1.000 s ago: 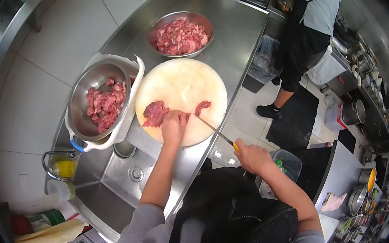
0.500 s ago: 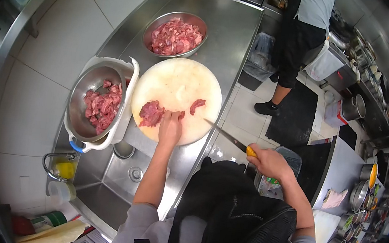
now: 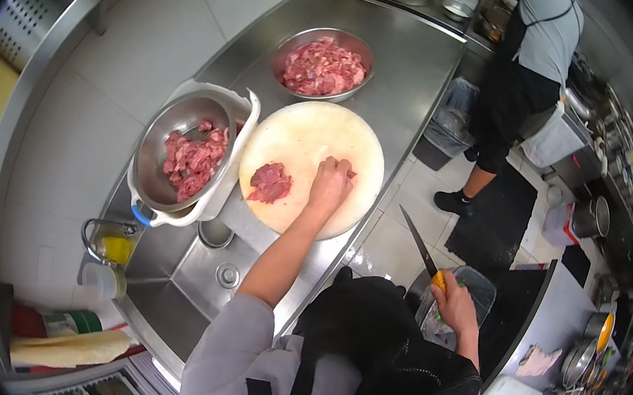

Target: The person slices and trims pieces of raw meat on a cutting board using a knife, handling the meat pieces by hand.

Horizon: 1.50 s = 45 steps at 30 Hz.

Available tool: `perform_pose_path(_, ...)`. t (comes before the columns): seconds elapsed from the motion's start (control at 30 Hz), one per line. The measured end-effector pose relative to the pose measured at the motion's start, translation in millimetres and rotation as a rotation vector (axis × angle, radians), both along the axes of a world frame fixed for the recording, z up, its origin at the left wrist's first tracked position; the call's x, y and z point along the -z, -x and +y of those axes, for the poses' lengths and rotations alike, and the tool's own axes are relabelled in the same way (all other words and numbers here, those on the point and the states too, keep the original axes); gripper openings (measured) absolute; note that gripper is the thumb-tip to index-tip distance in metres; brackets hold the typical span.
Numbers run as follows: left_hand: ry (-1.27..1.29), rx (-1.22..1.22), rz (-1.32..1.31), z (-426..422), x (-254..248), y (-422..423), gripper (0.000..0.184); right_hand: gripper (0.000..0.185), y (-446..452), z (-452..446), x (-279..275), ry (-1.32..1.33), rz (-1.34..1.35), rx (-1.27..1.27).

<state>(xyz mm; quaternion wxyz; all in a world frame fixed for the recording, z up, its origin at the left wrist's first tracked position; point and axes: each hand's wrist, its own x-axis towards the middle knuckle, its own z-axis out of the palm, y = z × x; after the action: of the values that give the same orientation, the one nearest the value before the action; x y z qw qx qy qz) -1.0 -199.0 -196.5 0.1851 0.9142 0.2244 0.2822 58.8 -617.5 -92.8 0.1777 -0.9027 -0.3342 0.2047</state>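
Note:
My left hand point(image 3: 331, 184) is closed over the right part of a round white cutting board point(image 3: 292, 136), with a bit of red meat point(image 3: 351, 174) showing at its fingertips. A larger flat piece of meat point(image 3: 270, 183) lies on the board's left side. My right hand point(image 3: 454, 301) grips the yellow handle of a knife point(image 3: 419, 244), held off the board to the right, blade pointing up and left. Cut meat fills a steel bowl point(image 3: 364, 87) behind the board. Another steel bowl point(image 3: 152, 149) with meat pieces rests tilted in a white tub point(image 3: 240, 150) at the left.
A steel sink point(image 3: 188, 292) with a tap point(image 3: 93, 241) lies at the near left of the steel counter point(image 3: 412, 44). A co-worker point(image 3: 499, 101) stands at the upper right beside a lined bin point(image 3: 454, 116). Pots and food containers line the right side.
My left hand has moved right across the board, from beside the large piece to the small strip. My right hand has drawn the knife away from the board. The view has shifted.

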Motion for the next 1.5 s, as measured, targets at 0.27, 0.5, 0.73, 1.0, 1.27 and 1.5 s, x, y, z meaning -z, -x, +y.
perform_pose_path(0.27, 0.094, -0.184, -0.205, 50.7, -75.7, 85.6, 0.022, 0.044, 7.7, -3.1, 22.0, -0.046, 0.059, 0.026)
perform_pose_path(0.5, -0.293, -0.256, 0.133, 55.3, -37.3, 144.9, 0.057, 0.043, 12.2, 12.1, 27.9, -0.066, 0.067, 0.002)
perform_pose_path(0.73, -0.316, -0.147, -0.046, 59.5, -16.5, 109.4, 0.054, 0.039, 15.3, 35.7, 15.0, -0.112, 0.113, -0.008)
perform_pose_path(1.0, -0.090, -0.279, 0.014, 61.0, -20.3, 121.6, 0.080, 0.044, 17.6, 120.6, -8.8, -0.288, 0.027, -0.251)
perform_pose_path(1.27, 0.104, -0.242, -0.239, 113.2, -104.2, 166.2, 0.056, 0.043, 28.6, 120.4, -7.5, -0.199, 0.029, -0.170)
perform_pose_path(1.5, 0.058, -0.477, 0.537, 300.6, -77.9, 241.3, 0.034, 0.049, 16.9, 109.3, -4.1, -0.169, -0.008, -0.074)
